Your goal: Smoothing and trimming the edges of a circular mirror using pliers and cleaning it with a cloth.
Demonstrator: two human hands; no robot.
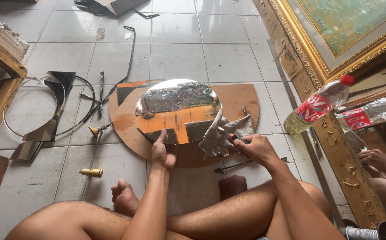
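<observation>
A round mirror (177, 109) lies on a rounded brown board (242, 100) on the tiled floor in front of my crossed legs. My left hand (162, 151) rests on the mirror's near edge, fingers pressing down on it. My right hand (255, 149) is closed around a small tool with a red-and-black handle (233, 137), its tip pointing at the mirror's right edge. A grey rag (224, 131) is draped over that edge, just under the tool.
Mirror offcuts and a thin metal hoop (46, 111) lie at left, with a brass-tipped tool (93, 172) nearby. A plastic bottle of yellowish liquid (317, 106) leans at right against a gilt picture frame (308, 49). Wooden pieces stand at far left.
</observation>
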